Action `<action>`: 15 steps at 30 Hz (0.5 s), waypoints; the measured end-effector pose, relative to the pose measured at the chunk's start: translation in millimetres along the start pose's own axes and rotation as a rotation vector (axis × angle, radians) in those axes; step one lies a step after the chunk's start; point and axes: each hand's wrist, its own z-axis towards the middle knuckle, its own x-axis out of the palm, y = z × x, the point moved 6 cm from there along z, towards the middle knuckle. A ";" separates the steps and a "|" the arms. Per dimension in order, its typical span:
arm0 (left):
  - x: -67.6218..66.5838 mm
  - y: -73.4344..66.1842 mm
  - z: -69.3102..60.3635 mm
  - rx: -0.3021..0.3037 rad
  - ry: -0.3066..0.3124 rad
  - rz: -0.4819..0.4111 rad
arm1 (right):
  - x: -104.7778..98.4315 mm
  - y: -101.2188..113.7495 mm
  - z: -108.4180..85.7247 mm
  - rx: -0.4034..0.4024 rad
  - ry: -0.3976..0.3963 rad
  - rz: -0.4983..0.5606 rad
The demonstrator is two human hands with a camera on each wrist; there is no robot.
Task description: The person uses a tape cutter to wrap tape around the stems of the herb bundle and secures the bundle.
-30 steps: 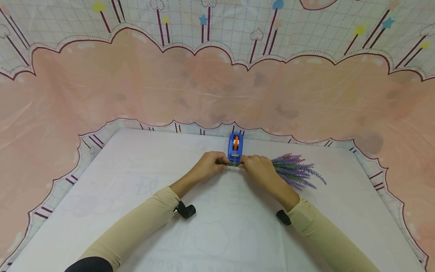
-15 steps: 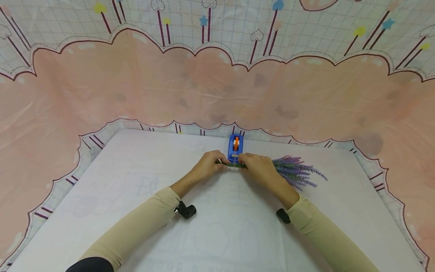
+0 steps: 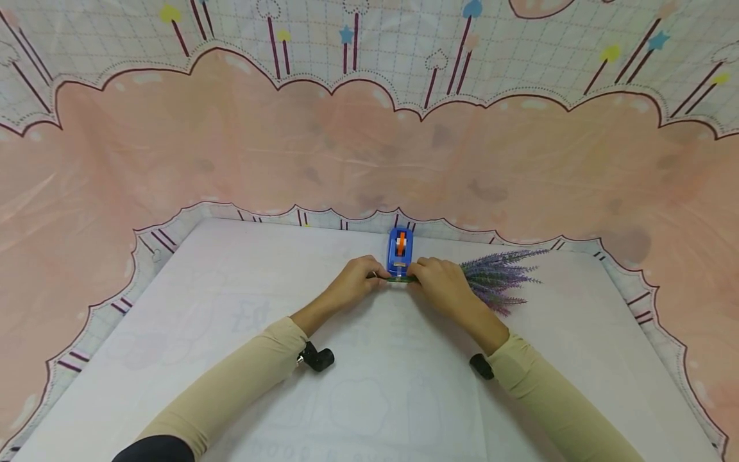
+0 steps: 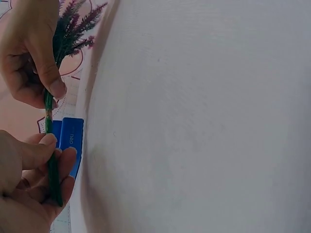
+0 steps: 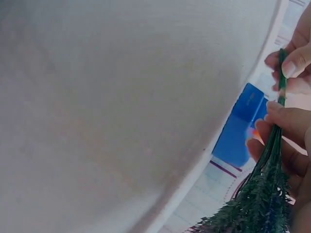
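Observation:
A bunch of artificial lavender (image 3: 501, 276) with purple heads lies sideways between my hands, heads to the right. My left hand (image 3: 359, 278) pinches the stem ends between thumb and fingers. Further along, nearer the heads, my right hand (image 3: 443, 283) grips the green stems (image 5: 275, 141). A blue tape dispenser (image 3: 399, 255) with an orange hub stands just behind the short stretch of stems between the hands. Something shiny, like a strip of tape, shows on the stems there; the left wrist view has a pale band (image 4: 48, 114) around them. The right palm hides part of the bunch.
A white-covered table (image 3: 369, 385) lies under both forearms. Its far edge runs close behind the tape dispenser. Beyond it hangs a pink and white patterned cloth (image 3: 323, 147). Black wrist cameras (image 3: 316, 357) jut from the sleeves.
The lavender bunch has turned about its stems: its longest spray, low on the right before, now points to the upper right. Both hands and the tape dispenser stay nearly in place.

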 end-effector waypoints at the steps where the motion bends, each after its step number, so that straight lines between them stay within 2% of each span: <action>1: 0.1 -0.4 0.3 0.005 0.002 0.005 | -0.6 0.2 0.1 -0.006 -0.005 -0.004; 8: -1.2 -2.5 3.0 0.041 -0.012 0.051 | -2.2 1.6 2.3 -0.021 -0.005 -0.056; 15: -2.3 -3.5 7.5 0.023 -0.035 0.033 | -2.5 1.1 6.6 -0.018 -0.006 -0.099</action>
